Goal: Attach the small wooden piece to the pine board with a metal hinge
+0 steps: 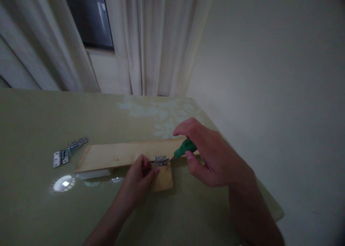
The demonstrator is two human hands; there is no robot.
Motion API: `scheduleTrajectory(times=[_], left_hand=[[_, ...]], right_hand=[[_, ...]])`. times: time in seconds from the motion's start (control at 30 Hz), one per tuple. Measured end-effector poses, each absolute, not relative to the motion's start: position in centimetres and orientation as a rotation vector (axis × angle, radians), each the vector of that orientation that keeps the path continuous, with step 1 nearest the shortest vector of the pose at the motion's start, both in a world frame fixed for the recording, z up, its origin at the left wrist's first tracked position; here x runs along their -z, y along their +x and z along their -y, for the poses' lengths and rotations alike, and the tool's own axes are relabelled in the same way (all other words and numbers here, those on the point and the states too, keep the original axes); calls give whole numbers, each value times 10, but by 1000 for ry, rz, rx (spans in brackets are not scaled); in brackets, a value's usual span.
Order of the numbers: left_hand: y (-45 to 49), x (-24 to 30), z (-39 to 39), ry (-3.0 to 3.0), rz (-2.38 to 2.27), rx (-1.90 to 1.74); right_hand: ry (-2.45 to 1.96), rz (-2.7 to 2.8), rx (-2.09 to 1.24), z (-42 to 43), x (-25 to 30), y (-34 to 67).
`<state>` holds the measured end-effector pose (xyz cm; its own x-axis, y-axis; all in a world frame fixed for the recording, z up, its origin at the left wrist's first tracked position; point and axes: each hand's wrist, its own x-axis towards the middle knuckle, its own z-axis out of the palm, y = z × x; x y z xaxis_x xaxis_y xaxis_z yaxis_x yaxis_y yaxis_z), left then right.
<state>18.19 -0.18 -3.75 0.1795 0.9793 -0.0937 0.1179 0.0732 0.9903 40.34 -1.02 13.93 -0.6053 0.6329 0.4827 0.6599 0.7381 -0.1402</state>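
Note:
A small metal hinge [160,160] lies across the joint between a long wooden board [121,153] and a small wooden block [163,179] that juts toward me. My left hand [140,176] is closed at the hinge's left side, its thumb on the block and its index finger by the board's edge. In my right hand [207,154] is a screwdriver [185,147] with a green handle, held between thumb and fingers. Its shaft slants down to the hinge's right edge, and the exact tip contact is too small to tell.
Several loose metal hinges [64,156] rest on the table left of the board. A white piece [94,174] supports the board's left end. The glossy green table [54,116] ends at a pale wall [269,77] on the right; curtains [161,41] hang behind.

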Motion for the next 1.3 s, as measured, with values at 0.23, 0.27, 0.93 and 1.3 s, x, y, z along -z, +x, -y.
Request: scheduleTrajectory(times=[0.23,0.27,0.93,1.3], left_hand=[[182,37,3,1283,-1198,-957],[182,38,3,1283,-1197,-959],[181,40,2,1305,-1177,-955],[181,40,2,1293,-1174,-956]], right_hand=[[-1069,2381,360,9,-133,403],[-1115,2376,444,9,-132,402],[-849,2437,-179,17,-143,402],[-1043,2429,37,9,-139,404]])
